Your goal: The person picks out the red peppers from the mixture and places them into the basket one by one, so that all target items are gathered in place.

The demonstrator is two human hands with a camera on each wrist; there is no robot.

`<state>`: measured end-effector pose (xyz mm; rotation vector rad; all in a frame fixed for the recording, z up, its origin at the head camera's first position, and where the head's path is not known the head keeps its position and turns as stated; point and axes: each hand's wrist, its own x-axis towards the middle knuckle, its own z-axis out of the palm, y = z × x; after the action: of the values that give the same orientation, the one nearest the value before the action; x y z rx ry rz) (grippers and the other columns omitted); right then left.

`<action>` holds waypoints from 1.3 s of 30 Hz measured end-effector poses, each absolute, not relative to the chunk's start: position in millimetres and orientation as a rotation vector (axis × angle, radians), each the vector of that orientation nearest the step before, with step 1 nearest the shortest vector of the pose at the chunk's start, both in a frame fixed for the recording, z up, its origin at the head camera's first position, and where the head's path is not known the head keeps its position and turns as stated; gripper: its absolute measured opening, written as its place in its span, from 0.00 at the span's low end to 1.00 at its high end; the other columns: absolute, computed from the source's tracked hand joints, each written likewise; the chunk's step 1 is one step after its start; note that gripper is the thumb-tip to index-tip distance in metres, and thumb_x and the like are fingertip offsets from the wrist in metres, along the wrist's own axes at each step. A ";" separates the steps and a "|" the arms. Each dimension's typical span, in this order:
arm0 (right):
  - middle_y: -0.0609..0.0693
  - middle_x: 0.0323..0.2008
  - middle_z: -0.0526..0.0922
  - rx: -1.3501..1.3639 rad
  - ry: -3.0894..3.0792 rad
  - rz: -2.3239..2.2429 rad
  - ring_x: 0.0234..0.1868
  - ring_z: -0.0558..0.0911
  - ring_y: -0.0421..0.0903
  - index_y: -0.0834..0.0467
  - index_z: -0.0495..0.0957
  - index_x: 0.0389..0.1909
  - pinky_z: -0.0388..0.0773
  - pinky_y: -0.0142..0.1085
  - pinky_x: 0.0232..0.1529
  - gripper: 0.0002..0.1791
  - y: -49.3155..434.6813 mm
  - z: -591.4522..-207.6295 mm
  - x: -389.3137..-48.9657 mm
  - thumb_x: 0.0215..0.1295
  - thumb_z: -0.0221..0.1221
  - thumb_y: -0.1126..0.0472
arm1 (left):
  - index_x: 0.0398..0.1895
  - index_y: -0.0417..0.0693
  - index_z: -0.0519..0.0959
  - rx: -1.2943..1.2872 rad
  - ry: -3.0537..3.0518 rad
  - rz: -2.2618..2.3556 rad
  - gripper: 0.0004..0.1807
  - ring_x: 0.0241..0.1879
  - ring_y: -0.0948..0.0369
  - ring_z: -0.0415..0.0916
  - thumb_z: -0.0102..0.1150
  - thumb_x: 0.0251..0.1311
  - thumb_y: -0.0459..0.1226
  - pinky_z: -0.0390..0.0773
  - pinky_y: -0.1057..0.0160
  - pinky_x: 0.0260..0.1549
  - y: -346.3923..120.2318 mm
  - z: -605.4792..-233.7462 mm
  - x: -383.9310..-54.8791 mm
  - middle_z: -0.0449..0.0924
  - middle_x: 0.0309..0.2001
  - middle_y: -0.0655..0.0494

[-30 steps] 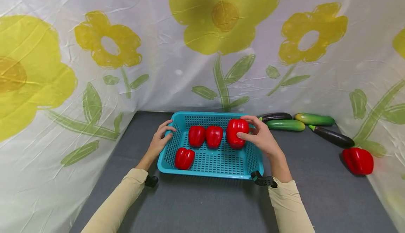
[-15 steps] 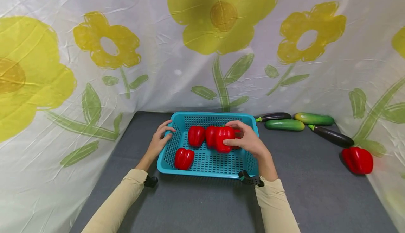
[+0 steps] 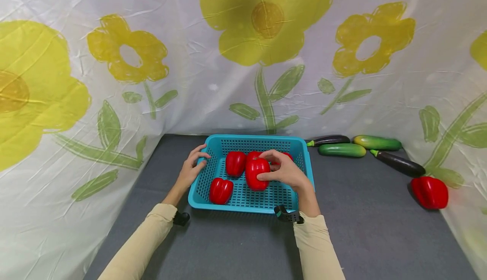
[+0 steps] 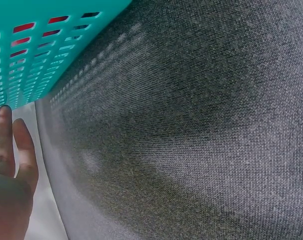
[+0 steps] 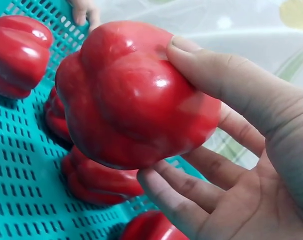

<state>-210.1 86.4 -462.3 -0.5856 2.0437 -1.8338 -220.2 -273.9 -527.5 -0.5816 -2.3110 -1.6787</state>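
In the head view my right hand holds a red bell pepper over the middle of a turquoise plastic basket. The right wrist view shows the thumb on one side of this bell pepper and fingers on the other. My left hand grips the basket's left rim, with some fingertips over the edge. Two of its fingers show outside the slotted wall in the left wrist view. Inside lie several other red peppers, one at the front left; the held pepper and right hand partly hide two.
At the back right lie two eggplants, the nearer one angled, and two green zucchini-like vegetables, one in front. Another red pepper sits at the right edge of the grey table. A flowered curtain hangs behind.
My right hand has moved left and slightly toward me with the held pepper, from the basket's right side to its middle. The left hand has stayed at the rim.
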 end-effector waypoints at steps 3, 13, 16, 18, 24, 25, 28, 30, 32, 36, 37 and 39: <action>0.57 0.59 0.76 -0.547 2.033 -1.856 0.54 0.79 0.59 0.61 0.75 0.61 0.82 0.48 0.45 0.31 81.4 -464.7 -208.5 0.57 0.73 0.66 | 0.49 0.26 0.76 -0.570 -2.315 -1.667 0.10 0.72 0.36 0.51 0.47 0.71 0.21 0.58 0.26 0.57 -274.5 -528.1 -220.4 0.56 0.73 0.30; 0.56 0.58 0.76 -0.522 2.073 -1.838 0.56 0.75 0.60 0.63 0.75 0.61 0.82 0.47 0.42 0.31 69.2 -476.1 -206.3 0.56 0.74 0.66 | 0.49 0.25 0.76 -0.555 -2.321 -1.683 0.10 0.72 0.36 0.51 0.47 0.70 0.22 0.57 0.25 0.58 -275.6 -529.0 -221.0 0.55 0.73 0.29; 0.56 0.57 0.76 -0.517 2.103 -1.808 0.58 0.74 0.60 0.64 0.75 0.61 0.82 0.47 0.42 0.32 66.3 -477.6 -206.5 0.55 0.75 0.66 | 0.49 0.25 0.76 -0.557 -2.318 -1.686 0.10 0.72 0.36 0.51 0.47 0.71 0.22 0.59 0.26 0.58 -275.7 -528.8 -221.1 0.55 0.73 0.30; 0.56 0.57 0.76 -0.512 2.112 -1.785 0.59 0.73 0.61 0.64 0.74 0.61 0.82 0.47 0.43 0.33 64.2 -477.6 -206.1 0.54 0.75 0.66 | 0.49 0.27 0.77 -0.548 -2.325 -1.679 0.10 0.72 0.37 0.52 0.48 0.71 0.22 0.62 0.28 0.57 -275.8 -528.7 -221.0 0.56 0.73 0.32; 0.57 0.55 0.77 -0.476 2.115 -1.734 0.58 0.73 0.63 0.63 0.75 0.59 0.82 0.46 0.42 0.33 59.2 -477.8 -204.2 0.52 0.76 0.65 | 0.49 0.34 0.79 -0.573 -2.307 -1.631 0.10 0.70 0.41 0.55 0.50 0.73 0.30 0.64 0.29 0.56 -277.4 -533.0 -223.2 0.59 0.73 0.34; 0.57 0.55 0.77 -0.478 2.121 -1.724 0.57 0.74 0.62 0.62 0.75 0.59 0.82 0.46 0.42 0.32 58.6 -477.6 -203.9 0.52 0.76 0.65 | 0.49 0.35 0.79 -0.579 -2.301 -1.623 0.10 0.70 0.41 0.55 0.50 0.73 0.31 0.64 0.29 0.56 -277.5 -533.7 -223.8 0.59 0.72 0.35; 0.57 0.54 0.77 -0.497 2.147 -1.702 0.56 0.74 0.61 0.62 0.76 0.57 0.83 0.46 0.41 0.31 56.5 -478.0 -203.5 0.51 0.76 0.65 | 0.48 0.35 0.79 -0.582 -2.294 -1.620 0.10 0.70 0.41 0.55 0.50 0.72 0.31 0.61 0.27 0.56 -276.6 -533.9 -224.1 0.60 0.72 0.35; 0.57 0.53 0.78 -0.512 2.173 -1.682 0.56 0.75 0.59 0.61 0.76 0.56 0.83 0.45 0.41 0.31 55.1 -478.5 -203.7 0.51 0.76 0.65 | 0.48 0.32 0.78 -0.572 -2.298 -1.632 0.10 0.70 0.40 0.54 0.49 0.73 0.28 0.61 0.27 0.56 -275.4 -531.9 -222.9 0.59 0.72 0.34; 0.58 0.53 0.77 -0.514 2.186 -1.677 0.56 0.74 0.59 0.61 0.76 0.57 0.83 0.45 0.41 0.31 53.8 -479.3 -204.0 0.52 0.76 0.65 | 0.48 0.27 0.77 -0.561 -2.309 -1.667 0.09 0.71 0.35 0.52 0.48 0.72 0.24 0.58 0.25 0.57 -272.7 -524.9 -219.8 0.57 0.72 0.30; 0.57 0.55 0.77 -0.512 2.185 -1.688 0.58 0.74 0.59 0.62 0.76 0.59 0.83 0.46 0.41 0.32 50.9 -481.2 -204.6 0.52 0.76 0.65 | 0.48 0.24 0.76 -0.545 -2.323 -1.684 0.10 0.71 0.34 0.51 0.47 0.70 0.21 0.58 0.25 0.57 -271.3 -522.1 -218.3 0.55 0.73 0.28; 0.57 0.55 0.77 -0.507 2.185 -1.692 0.58 0.74 0.59 0.62 0.76 0.59 0.83 0.46 0.41 0.32 50.3 -481.3 -204.3 0.52 0.76 0.65 | 0.48 0.24 0.76 -0.545 -2.325 -1.681 0.10 0.71 0.34 0.51 0.47 0.70 0.21 0.58 0.25 0.57 -271.1 -521.9 -218.4 0.55 0.72 0.28; 0.56 0.55 0.77 -0.507 2.181 -1.694 0.58 0.74 0.58 0.62 0.76 0.59 0.83 0.46 0.41 0.32 48.9 -482.0 -203.8 0.52 0.76 0.65 | 0.49 0.26 0.77 -0.547 -2.321 -1.670 0.10 0.71 0.36 0.51 0.47 0.71 0.22 0.59 0.26 0.57 -272.0 -525.7 -219.8 0.56 0.73 0.30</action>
<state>-203.8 48.9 -482.0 -0.5065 2.1815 -1.6941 -219.8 -272.0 -525.7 -0.5472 -2.3214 -1.6697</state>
